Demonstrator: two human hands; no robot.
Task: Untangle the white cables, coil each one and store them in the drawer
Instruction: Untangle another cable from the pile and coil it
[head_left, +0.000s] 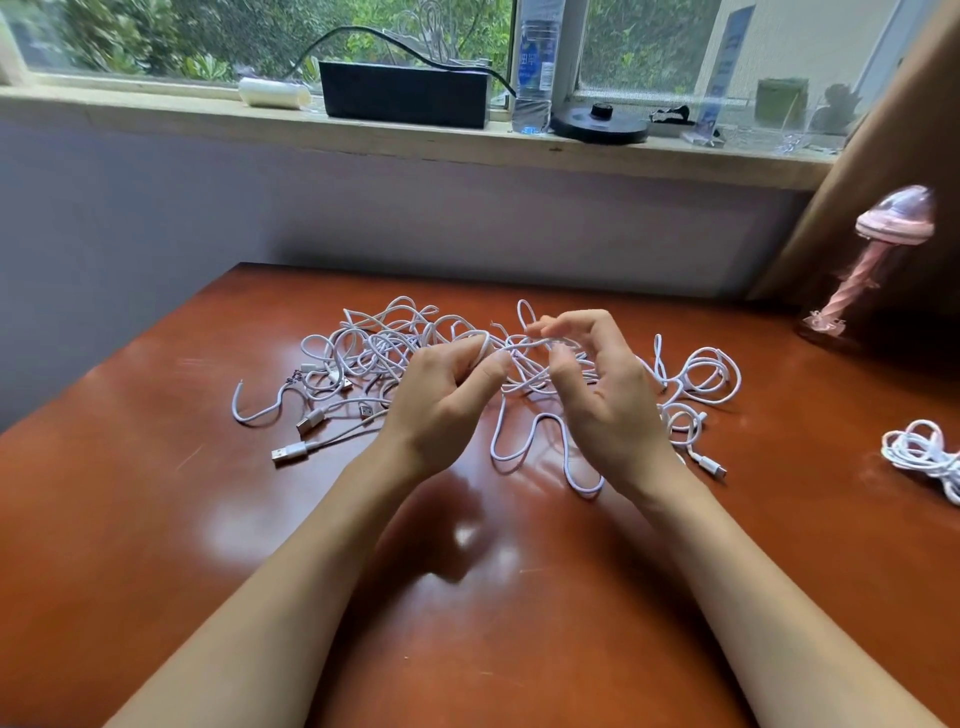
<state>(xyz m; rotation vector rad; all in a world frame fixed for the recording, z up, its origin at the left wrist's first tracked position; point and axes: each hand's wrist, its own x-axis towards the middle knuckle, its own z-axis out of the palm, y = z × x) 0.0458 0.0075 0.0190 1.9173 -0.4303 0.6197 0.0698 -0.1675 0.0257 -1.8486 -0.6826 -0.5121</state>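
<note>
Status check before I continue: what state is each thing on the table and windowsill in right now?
Tangled cables: knotted in a loose pile on the table, none coiled.
Left hand: pinching a strand raised from the pile.
Right hand: pinching the same raised stretch, close beside the left.
Separate cable: bundled, lying apart at the table's right edge.
Water bottle: upright on the sill.
Pink lamp: upright; lit or not, unclear.

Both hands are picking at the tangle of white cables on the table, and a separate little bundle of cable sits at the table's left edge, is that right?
Not quite. The head view shows the separate bundle at the right edge of the table, not the left. The rest holds: the left hand and right hand both pinch strands of the tangle of white cables.
</note>
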